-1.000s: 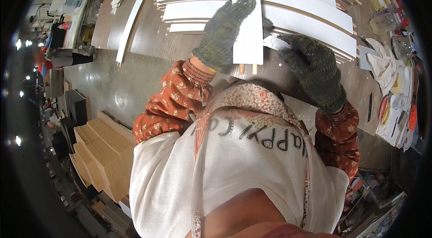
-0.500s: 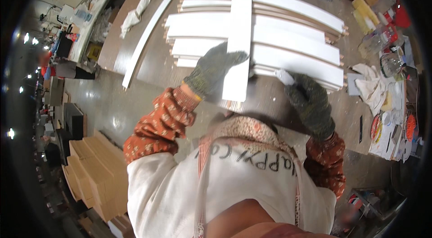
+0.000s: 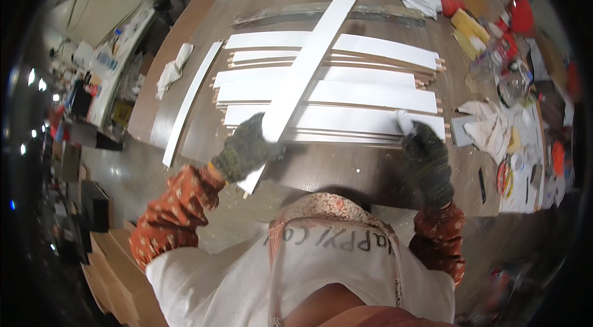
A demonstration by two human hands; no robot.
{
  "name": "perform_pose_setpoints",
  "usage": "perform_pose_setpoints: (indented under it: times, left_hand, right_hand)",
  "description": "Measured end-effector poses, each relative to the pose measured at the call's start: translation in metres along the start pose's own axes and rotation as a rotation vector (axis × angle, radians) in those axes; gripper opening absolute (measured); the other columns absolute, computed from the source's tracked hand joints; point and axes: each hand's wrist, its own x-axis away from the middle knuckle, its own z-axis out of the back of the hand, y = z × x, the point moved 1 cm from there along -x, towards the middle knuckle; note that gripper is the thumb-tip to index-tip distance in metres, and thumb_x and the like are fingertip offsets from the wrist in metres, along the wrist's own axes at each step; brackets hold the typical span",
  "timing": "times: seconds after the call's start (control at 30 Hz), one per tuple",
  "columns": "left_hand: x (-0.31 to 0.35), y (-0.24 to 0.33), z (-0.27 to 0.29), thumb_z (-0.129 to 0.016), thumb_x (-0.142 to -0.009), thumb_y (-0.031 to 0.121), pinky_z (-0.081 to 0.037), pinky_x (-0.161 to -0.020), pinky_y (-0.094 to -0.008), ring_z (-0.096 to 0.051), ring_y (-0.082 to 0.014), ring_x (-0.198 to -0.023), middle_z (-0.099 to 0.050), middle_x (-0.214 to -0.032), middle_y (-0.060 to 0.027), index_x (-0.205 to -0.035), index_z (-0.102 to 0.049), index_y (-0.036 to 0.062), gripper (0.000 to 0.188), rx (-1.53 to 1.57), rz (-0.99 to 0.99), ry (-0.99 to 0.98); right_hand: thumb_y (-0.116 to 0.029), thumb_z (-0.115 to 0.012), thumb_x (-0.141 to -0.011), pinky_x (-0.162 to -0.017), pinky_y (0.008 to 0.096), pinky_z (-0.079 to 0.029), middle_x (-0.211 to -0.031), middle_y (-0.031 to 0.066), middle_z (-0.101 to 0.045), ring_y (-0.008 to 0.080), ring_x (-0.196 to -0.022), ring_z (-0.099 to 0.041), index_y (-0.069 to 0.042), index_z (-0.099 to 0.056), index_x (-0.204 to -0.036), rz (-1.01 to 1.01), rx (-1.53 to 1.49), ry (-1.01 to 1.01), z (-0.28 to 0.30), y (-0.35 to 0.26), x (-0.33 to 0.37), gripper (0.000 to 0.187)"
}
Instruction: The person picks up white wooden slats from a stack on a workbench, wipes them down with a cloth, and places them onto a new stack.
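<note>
My left hand [image 3: 246, 149], in a dark green knit glove, is closed around the near end of a long white board [image 3: 316, 49]. That board slants from near left to far right across several white boards [image 3: 377, 93] stacked crosswise on the brown table [image 3: 327, 169]. Wooden pegs stick out of the boards' ends. By the right end of the nearest boards, my right hand [image 3: 427, 160], gloved alike, is closed on a small white wad [image 3: 404, 122]; its exact kind cannot be made out.
A single white strip [image 3: 193, 103] lies at the table's left beside a crumpled cloth [image 3: 175, 71]. A long grey bar [image 3: 278, 15] lies behind the stacks. At the right are rags [image 3: 488, 129], yellow sponges [image 3: 469, 29] and clear plastic containers [image 3: 513, 86]. Cardboard [image 3: 120, 271] stands at lower left.
The held board has swung from nearly straight ahead to a slant, its near end moving left with my left hand. My right hand keeps the white wad near the stack's right end. The view has shifted.
</note>
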Motion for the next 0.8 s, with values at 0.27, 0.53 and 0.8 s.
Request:
perform_pose_setpoints:
  times: [0.27,0.53,0.8]
  left_hand:
    - [0.022,-0.017,-0.006,-0.078,-0.063,0.019,-0.049,-0.078,-0.0337,-0.057,-0.0249,-0.093,-0.054,-0.108,-0.0201,-0.129,-0.035,-0.0020,0.082,0.186,-0.189,-0.167]
    - [0.016,0.006,0.005,-0.080,-0.057,0.019,-0.042,-0.088,-0.0333,-0.052,-0.0220,-0.101,-0.055,-0.111,-0.0144,-0.126,-0.040,-0.0023,0.082,0.221,-0.144,-0.286]
    - [0.015,-0.001,0.017,-0.078,-0.058,0.015,-0.043,-0.085,-0.0328,-0.052,-0.0220,-0.098,-0.056,-0.107,-0.0139,-0.124,-0.043,-0.0019,0.077,0.202,-0.141,-0.276]
  right_hand:
    - [-0.001,-0.053,-0.086,-0.072,0.0271,-0.051,-0.106,0.0103,-0.056,0.0154,-0.086,-0.059,-0.004,-0.048,-0.118,-0.558,-0.337,0.025,0.039,-0.020,-0.013,0.032]
    - [-0.001,-0.049,-0.085,-0.083,0.0345,-0.050,-0.111,0.0150,-0.055,0.0253,-0.097,-0.058,0.001,-0.046,-0.118,0.524,0.850,0.179,0.035,0.017,-0.010,0.033]
    - [-0.003,-0.053,-0.081,-0.090,0.0378,-0.045,-0.110,0.0142,-0.057,0.0281,-0.101,-0.055,-0.001,-0.053,-0.115,0.365,0.913,0.147,0.019,0.034,-0.054,0.034]
